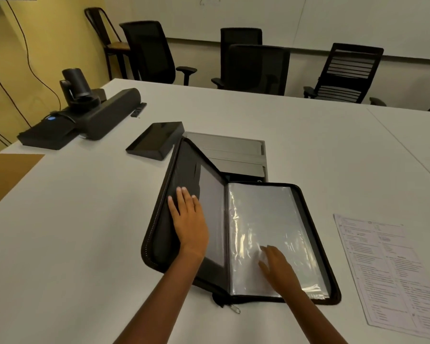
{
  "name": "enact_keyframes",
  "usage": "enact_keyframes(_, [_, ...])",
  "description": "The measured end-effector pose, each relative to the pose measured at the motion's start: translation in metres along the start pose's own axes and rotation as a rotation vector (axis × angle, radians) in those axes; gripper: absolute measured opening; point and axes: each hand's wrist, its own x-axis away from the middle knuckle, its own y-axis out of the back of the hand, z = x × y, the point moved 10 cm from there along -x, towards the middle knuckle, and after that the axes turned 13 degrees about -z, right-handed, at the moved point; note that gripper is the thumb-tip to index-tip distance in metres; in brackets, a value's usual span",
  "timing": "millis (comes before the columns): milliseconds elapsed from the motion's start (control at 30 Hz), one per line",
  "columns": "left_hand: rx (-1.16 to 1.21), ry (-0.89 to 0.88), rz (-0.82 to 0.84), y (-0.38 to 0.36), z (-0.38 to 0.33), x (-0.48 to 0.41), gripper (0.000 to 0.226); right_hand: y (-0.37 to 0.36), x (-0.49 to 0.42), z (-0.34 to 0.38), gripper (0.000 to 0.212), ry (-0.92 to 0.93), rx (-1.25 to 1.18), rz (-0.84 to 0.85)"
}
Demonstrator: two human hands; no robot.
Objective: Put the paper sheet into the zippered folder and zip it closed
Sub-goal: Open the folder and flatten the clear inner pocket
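A black zippered folder point(164, 232) lies unzipped and spread on the white table, its left cover tilted up. Clear plastic sleeves point(261, 219) fill its right half. My left hand point(188, 219) rests flat, fingers apart, on the inside of the left cover. My right hand point(276, 266) lies on the plastic sleeves near the lower middle, fingertips touching the top sleeve; I cannot tell whether it pinches it. The printed paper sheet point(387, 269) lies flat on the table to the right of the folder, apart from both hands. The zipper pull point(233, 308) hangs at the folder's near edge.
A grey panel point(233, 150) set in the table sits behind the folder. A black tablet-like device point(157, 140) lies beside it on the left. A camera and speaker bar point(90, 112) stand at the far left. Office chairs point(256, 68) line the far side of the table.
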Motion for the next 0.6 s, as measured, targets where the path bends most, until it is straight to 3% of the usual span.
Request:
enact_keyframes(300, [0.142, -0.15, 0.154, -0.082, -0.055, 0.044, 0.07, -0.012, -0.006, -0.023, 0.05, 0.026, 0.159, -0.024])
enact_keyframes(600, [0.278, -0.042, 0.228, -0.127, -0.058, 0.056, 0.069, -0.023, 0.002, -0.035, 0.053, 0.05, 0.28, -0.039])
